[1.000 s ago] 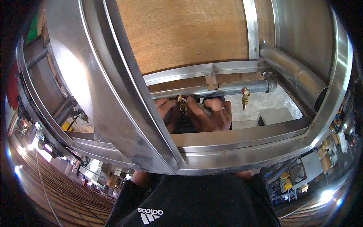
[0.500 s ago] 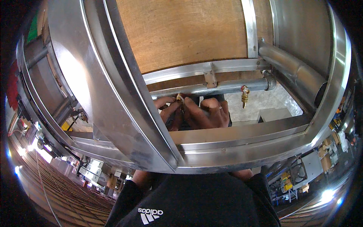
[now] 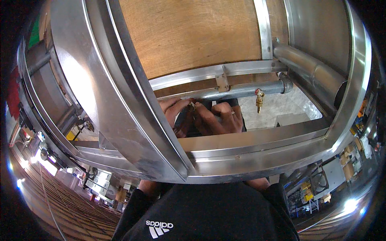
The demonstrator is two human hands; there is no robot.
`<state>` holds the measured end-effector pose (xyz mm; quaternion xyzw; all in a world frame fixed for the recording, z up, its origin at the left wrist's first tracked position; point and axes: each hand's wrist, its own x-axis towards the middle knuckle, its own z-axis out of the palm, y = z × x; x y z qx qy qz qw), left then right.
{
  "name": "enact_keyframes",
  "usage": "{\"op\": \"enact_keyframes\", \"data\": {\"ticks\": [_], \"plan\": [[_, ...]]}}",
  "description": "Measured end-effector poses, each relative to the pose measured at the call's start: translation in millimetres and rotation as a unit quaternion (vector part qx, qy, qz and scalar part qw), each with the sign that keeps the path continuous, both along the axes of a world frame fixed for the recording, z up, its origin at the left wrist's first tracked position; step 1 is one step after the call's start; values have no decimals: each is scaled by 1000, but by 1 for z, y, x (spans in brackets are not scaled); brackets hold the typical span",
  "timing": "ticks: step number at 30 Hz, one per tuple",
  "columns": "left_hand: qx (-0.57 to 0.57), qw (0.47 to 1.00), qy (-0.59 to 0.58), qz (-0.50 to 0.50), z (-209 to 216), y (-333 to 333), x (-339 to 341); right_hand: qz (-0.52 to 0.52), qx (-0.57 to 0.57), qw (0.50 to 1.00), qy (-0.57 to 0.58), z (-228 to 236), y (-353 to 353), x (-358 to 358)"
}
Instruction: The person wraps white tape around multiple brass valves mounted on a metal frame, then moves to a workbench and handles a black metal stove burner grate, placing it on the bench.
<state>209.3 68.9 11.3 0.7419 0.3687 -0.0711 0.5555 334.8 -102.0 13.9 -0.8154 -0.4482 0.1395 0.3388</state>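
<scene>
Just below a grey metal pipe (image 3: 241,89), my two hands meet inside the steel frame. My left hand (image 3: 172,110) comes out from behind the slanted steel panel, which hides part of it; its thumb and fingers are pinched together. Beside it, my right hand (image 3: 217,118) is closed, with bent fingers and a ring on one of them. Between the fingertips shows a small whitish piece (image 3: 193,105), too small to name. To the right, a brass valve (image 3: 259,100) with a red spot hangs from the same pipe, apart from my hands.
The wide slanted steel panel (image 3: 116,92) stands left of my hands. A steel crossbar (image 3: 257,138) runs between them and my body. Behind the pipe is a wooden board (image 3: 193,36). A thicker tube (image 3: 309,62) lies at the right, near a bracket (image 3: 222,82) on the pipe.
My left fingers have shifted up and closed in on the right fingertips. Less of the whitish piece shows now. My right hand stays in almost the same place.
</scene>
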Motion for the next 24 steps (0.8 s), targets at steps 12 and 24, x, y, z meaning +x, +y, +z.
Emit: {"op": "enact_keyframes", "data": {"ticks": [12,24], "plan": [[149,973,-162,-68,20,-2,12,1,-10,1000,12,0,-8,-8],[217,956,-154,-127,11,-1,3,-100,-5,989,110,20,2,-29]]}}
